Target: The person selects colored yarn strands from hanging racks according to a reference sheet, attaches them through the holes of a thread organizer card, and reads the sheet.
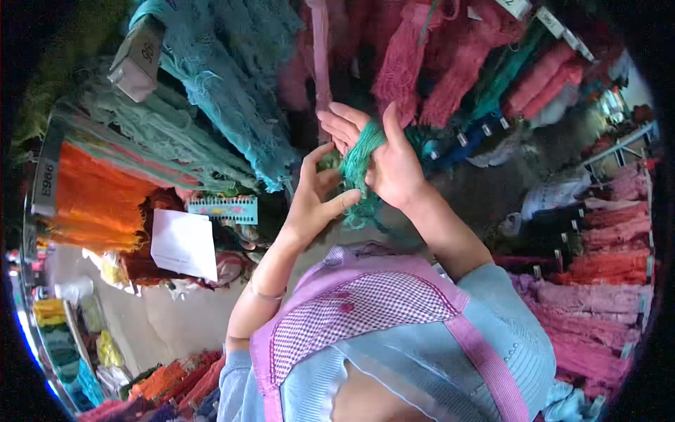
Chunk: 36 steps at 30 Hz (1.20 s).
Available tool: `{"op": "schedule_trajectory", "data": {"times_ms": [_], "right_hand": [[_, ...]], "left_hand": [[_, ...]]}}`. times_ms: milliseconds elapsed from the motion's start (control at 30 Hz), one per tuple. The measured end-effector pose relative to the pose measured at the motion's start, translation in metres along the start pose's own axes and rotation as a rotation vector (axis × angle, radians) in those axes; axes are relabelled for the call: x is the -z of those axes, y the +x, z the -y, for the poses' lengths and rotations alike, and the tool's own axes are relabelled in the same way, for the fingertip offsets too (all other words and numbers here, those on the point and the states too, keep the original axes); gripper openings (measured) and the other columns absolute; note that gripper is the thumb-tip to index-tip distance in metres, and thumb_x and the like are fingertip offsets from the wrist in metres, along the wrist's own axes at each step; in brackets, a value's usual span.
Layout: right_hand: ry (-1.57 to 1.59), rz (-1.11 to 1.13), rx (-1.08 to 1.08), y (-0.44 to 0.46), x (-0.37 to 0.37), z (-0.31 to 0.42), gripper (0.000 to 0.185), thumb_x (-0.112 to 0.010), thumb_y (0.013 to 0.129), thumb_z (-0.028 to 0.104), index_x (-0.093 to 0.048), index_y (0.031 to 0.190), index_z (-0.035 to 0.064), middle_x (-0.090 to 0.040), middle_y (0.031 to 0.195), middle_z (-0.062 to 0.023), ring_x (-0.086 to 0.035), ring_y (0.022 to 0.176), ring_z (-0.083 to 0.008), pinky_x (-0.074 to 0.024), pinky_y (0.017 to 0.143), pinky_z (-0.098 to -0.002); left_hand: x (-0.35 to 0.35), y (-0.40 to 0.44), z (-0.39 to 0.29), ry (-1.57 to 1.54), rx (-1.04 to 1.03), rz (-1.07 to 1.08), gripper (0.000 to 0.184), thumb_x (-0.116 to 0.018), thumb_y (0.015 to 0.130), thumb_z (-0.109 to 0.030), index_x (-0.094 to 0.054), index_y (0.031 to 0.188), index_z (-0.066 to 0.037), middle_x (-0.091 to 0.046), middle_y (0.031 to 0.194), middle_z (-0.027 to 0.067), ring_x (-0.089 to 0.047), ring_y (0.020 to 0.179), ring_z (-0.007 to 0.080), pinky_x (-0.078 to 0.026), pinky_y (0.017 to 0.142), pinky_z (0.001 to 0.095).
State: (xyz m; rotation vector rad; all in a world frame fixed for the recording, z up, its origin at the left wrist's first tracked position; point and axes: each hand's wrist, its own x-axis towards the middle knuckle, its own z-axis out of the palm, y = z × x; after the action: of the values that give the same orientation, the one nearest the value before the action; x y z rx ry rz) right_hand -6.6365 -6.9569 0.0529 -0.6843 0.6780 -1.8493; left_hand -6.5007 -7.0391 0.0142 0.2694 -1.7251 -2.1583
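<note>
A bundle of green yarn (361,156) is looped across the palm of my right hand (397,165). That hand's palm faces up, its fingers stretched and its thumb raised away from them. Close by on the left, my left hand (316,193) curves around the yarn's side. Its thumb lies against the lower strands and its fingers bend at the far side, their tips partly hidden. Loose green ends hang below the bundle between my wrists.
Blue-green yarn hanks (232,84) and orange yarn (95,204) hang at left with number tags. Pink hanks (408,63) hang ahead. Stacked pink and red yarn (605,267) lines the right. A white paper (184,243) and a spiral notebook (223,209) are at left.
</note>
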Motion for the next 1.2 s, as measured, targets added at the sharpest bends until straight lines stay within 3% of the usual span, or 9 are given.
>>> {"op": "schedule_trajectory", "data": {"times_ms": [100, 167, 367, 467, 600, 800, 967, 1100, 1200], "right_hand": [[0.100, -0.090, -0.058, -0.012, 0.004, 0.006, 0.075, -0.019, 0.091, 0.059, -0.028, 0.137, 0.0007, -0.031, 0.140, -0.0200, -0.026, 0.132, -0.0282, -0.0155, 0.111, -0.0382], [0.052, -0.103, -0.062, -0.021, 0.011, 0.013, 0.076, -0.022, 0.091, 0.059, -0.029, 0.135, -0.0023, -0.034, 0.138, -0.0211, -0.031, 0.130, -0.0302, -0.0201, 0.109, -0.0403], [-0.082, -0.264, -0.090, -0.040, 0.023, 0.016, 0.068, -0.031, 0.091, 0.055, -0.035, 0.132, 0.0011, -0.045, 0.131, -0.0160, -0.046, 0.118, -0.0279, -0.0335, 0.100, -0.0407], [-0.127, -0.307, -0.055, -0.039, 0.039, 0.014, 0.062, -0.037, 0.092, 0.051, -0.039, 0.130, 0.0024, -0.051, 0.124, -0.0153, -0.052, 0.111, -0.0281, -0.0386, 0.095, -0.0393], [-0.244, -0.278, 0.004, -0.035, 0.061, 0.030, 0.055, -0.038, 0.093, 0.045, -0.041, 0.129, 0.0023, -0.055, 0.119, -0.0154, -0.056, 0.105, -0.0274, -0.0409, 0.093, -0.0373], [-0.389, -0.270, -0.007, -0.044, 0.075, 0.056, 0.049, -0.035, 0.096, 0.040, -0.041, 0.130, 0.0051, -0.056, 0.118, -0.0142, -0.057, 0.104, -0.0259, -0.0462, 0.086, -0.0352], [-0.359, -0.102, -0.183, -0.043, 0.071, 0.055, 0.053, -0.033, 0.096, 0.043, -0.034, 0.136, 0.0089, -0.054, 0.121, -0.0132, -0.059, 0.102, -0.0242, -0.0497, 0.076, -0.0312], [-0.514, -0.118, -0.302, -0.044, 0.079, 0.058, 0.060, -0.033, 0.093, 0.051, -0.044, 0.127, 0.0031, -0.059, 0.114, -0.0117, -0.061, 0.091, -0.0202, -0.0491, 0.069, -0.0278], [-0.607, -0.234, -0.426, -0.058, 0.109, 0.079, 0.057, -0.033, 0.094, 0.050, -0.055, 0.110, 0.0006, -0.064, 0.101, -0.0131, -0.065, 0.082, -0.0204, -0.0440, 0.060, -0.0253]], "left_hand": [[0.008, 0.003, -0.005, -0.045, 0.098, 0.072, 0.057, -0.064, 0.079, 0.001, -0.034, 0.126, -0.004, -0.057, 0.091, 0.0028, -0.054, 0.080, 0.0080, -0.044, 0.071, 0.0223], [0.020, 0.005, 0.003, 0.030, 0.080, 0.068, 0.016, -0.057, 0.087, -0.008, -0.057, 0.100, 0.001, -0.058, 0.084, -0.0020, -0.050, 0.076, 0.0040, -0.040, 0.067, 0.0177], [0.046, -0.001, 0.019, -0.156, 0.402, 0.068, 0.023, -0.047, 0.094, -0.026, -0.060, 0.094, -0.006, -0.051, 0.068, -0.0073, -0.037, 0.051, 0.0002, -0.025, 0.043, 0.0154], [0.049, -0.003, 0.012, -0.226, 0.441, 0.160, 0.027, -0.049, 0.093, -0.029, -0.059, 0.098, -0.004, -0.055, 0.069, -0.0041, -0.037, 0.051, 0.0020, -0.026, 0.044, 0.0157], [0.063, -0.011, 0.026, 0.123, 0.421, 0.215, 0.019, -0.064, 0.084, -0.017, -0.061, 0.097, -0.002, -0.060, 0.074, 0.0004, -0.050, 0.059, 0.0053, -0.039, 0.052, 0.0183], [0.067, -0.009, 0.035, -0.009, 0.415, 0.226, 0.014, -0.055, 0.089, -0.013, -0.059, 0.095, -0.002, -0.064, 0.078, 0.0052, -0.057, 0.063, 0.0089, -0.044, 0.058, 0.0204], [0.009, 0.023, 0.054, -0.104, 0.362, 0.475, 0.048, -0.060, 0.086, -0.023, -0.041, 0.122, 0.002, -0.062, 0.098, 0.0151, -0.062, 0.086, 0.0176, -0.050, 0.071, 0.0274], [-0.032, 0.045, 0.047, -0.184, 0.357, 0.434, 0.028, -0.058, 0.089, -0.027, -0.062, 0.094, 0.000, -0.060, 0.067, 0.0049, -0.058, 0.063, 0.0124, -0.046, 0.058, 0.0217], [-0.018, 0.046, 0.057, -0.162, 0.261, 0.248, 0.034, -0.048, 0.094, -0.029, -0.061, 0.096, 0.001, -0.064, 0.075, 0.0091, -0.059, 0.065, 0.0147, -0.047, 0.064, 0.0264]]}}
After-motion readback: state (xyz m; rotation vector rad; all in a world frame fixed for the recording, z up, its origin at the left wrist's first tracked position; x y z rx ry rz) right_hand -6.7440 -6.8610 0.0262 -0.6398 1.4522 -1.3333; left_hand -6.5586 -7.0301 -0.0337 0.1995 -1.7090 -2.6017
